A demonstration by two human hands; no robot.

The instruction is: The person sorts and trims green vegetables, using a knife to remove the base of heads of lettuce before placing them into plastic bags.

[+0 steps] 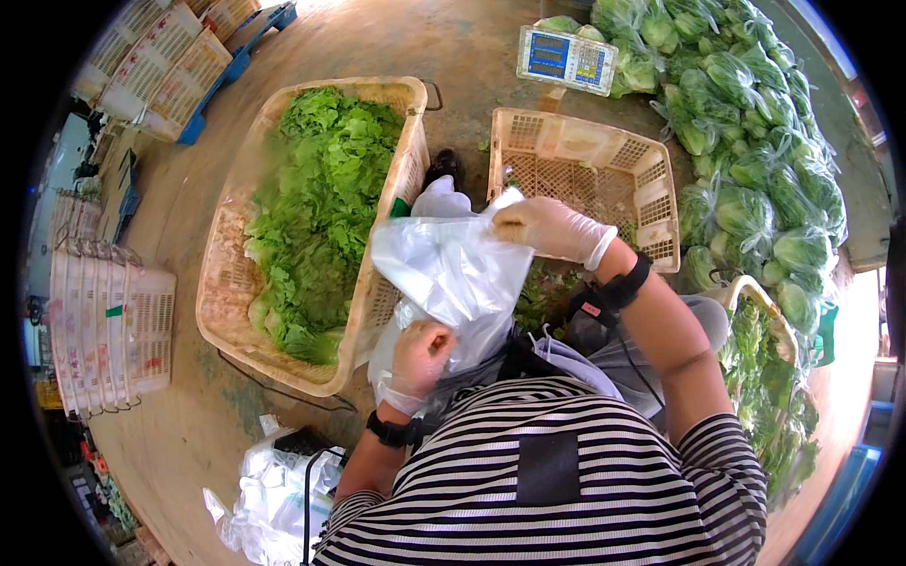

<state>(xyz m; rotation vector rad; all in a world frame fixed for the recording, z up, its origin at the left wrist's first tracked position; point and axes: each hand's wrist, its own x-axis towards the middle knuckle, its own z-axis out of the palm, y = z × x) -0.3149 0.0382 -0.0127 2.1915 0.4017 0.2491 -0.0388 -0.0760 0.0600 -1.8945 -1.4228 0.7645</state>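
A clear, whitish plastic bag (460, 266) lies spread over my lap, wrinkled and mostly flat. My right hand (550, 229), in a thin whitish glove, pinches its upper right edge. At the lower left of the bag, my left hand (419, 360) is closed with fingers curled against the plastic; exactly what its fingertips grip is partly hidden. More thin plastic hangs beneath this hand. Just left of my knees stands a large off-white crate (219, 274) holding loose green leafy lettuce (326, 217).
A shallower crate (651, 203) with leaf scraps stands ahead. Beyond it is a digital scale (567, 59); bagged green vegetables (755, 170) are piled at right. Loose greens fill a basket (781, 325) by my right side. Plastic bags (274, 495) lie at lower left; stacked crates (113, 325) stand farther left.
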